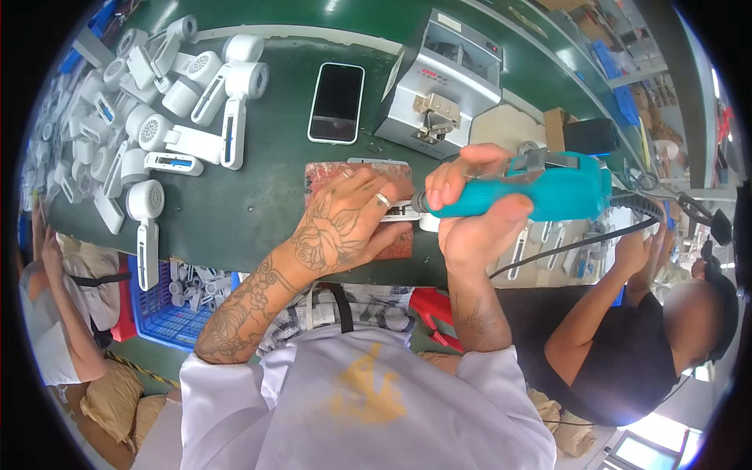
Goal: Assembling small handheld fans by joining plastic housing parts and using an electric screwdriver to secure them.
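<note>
In my right hand point(482, 223) is a teal electric screwdriver point(560, 192), held level with its tip pointing left. The fingers and thumb wrap round its front end. My left hand point(345, 215) presses a white plastic part point(403, 213), with a slotted, dark-marked face, down on a worn red block point(319, 178). Most of that part is hidden under the fingers; it resembles the handles of the white handheld fans nearby. The screwdriver's tip meets the part beside my left fingertips. Whether a screw sits there is too small to tell.
White handheld fans point(150, 129) lie heaped on the green table's left. A phone point(337, 102) and a grey metal machine point(442, 78) stand beyond the block. A black cord point(580, 243) trails right. Below left is a blue crate point(164, 313) of parts. A co-worker point(619, 337) sits at right.
</note>
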{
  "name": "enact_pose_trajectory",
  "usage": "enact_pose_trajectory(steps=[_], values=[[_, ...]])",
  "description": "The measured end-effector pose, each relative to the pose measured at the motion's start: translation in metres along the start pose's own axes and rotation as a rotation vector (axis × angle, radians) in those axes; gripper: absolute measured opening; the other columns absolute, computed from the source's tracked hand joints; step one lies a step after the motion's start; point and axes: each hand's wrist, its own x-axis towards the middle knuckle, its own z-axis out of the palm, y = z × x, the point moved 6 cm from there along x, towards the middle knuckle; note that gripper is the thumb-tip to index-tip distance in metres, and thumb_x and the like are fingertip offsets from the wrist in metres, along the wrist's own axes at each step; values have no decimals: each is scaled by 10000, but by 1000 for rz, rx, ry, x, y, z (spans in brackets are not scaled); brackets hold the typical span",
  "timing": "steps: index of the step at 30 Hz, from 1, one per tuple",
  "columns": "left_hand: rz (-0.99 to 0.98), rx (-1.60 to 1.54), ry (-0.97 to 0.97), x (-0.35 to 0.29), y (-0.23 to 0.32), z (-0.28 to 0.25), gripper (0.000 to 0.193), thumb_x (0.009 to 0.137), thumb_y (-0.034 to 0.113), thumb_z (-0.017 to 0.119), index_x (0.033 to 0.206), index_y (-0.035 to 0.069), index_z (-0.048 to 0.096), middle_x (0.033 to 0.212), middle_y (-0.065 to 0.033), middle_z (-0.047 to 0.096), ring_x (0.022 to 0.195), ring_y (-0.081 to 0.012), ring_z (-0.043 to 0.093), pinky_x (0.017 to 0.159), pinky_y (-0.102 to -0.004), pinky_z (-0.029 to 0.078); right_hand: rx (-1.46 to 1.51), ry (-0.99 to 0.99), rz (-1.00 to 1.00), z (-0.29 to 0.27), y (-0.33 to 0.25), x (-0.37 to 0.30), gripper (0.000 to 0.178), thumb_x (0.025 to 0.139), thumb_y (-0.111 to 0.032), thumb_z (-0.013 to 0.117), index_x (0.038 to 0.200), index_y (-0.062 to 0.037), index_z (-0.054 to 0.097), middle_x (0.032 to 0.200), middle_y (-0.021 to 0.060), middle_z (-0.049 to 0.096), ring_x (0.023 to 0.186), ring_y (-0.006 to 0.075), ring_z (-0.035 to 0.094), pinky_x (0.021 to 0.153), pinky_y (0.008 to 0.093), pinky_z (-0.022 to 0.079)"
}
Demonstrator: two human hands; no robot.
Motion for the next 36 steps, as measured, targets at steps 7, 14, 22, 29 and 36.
enact_pose_trajectory(steps=[7, 14, 22, 29, 36], values=[[6, -44, -3, -2, -6, 1, 297, 826, 182, 777, 1047, 69, 615, 1022, -109, 639, 987, -328, 618, 894, -472, 511, 39, -23, 14, 3, 2, 0, 831, 873, -697, 678, 1159, 75, 562, 721, 68, 613, 651, 168, 600, 605, 309, 494], [-9, -169, 14, 2, -7, 0, 238, 810, 131, 794, 919, 68, 593, 994, -77, 641, 929, -315, 625, 844, -440, 520, 60, -36, 31, 4, 2, 0, 823, 869, -668, 710, 1183, 80, 569, 730, 64, 625, 661, 167, 607, 615, 314, 493], [-27, -276, 9, 5, -8, -1, 239, 820, 131, 799, 903, 66, 584, 1050, -67, 669, 965, -306, 636, 846, -431, 513, 112, -50, 29, 2, 4, 0, 837, 852, -647, 744, 1200, 96, 576, 729, 58, 632, 647, 157, 607, 607, 311, 488], [-25, -226, -16, 2, -9, 1, 258, 822, 167, 807, 906, 82, 579, 1073, -69, 676, 1013, -296, 637, 886, -433, 500, -101, -33, 7, 3, 2, 2, 912, 869, -823, 522, 1133, 50, 564, 638, 46, 526, 525, 172, 513, 532, 339, 454], [-62, -183, 21, 4, -5, -1, 317, 820, 190, 806, 1067, 71, 646, 1067, -83, 688, 1010, -306, 643, 886, -436, 531, 58, -28, 7, -1, 2, 0, 839, 872, -672, 701, 1183, 96, 573, 721, 67, 630, 638, 163, 610, 602, 314, 501]])
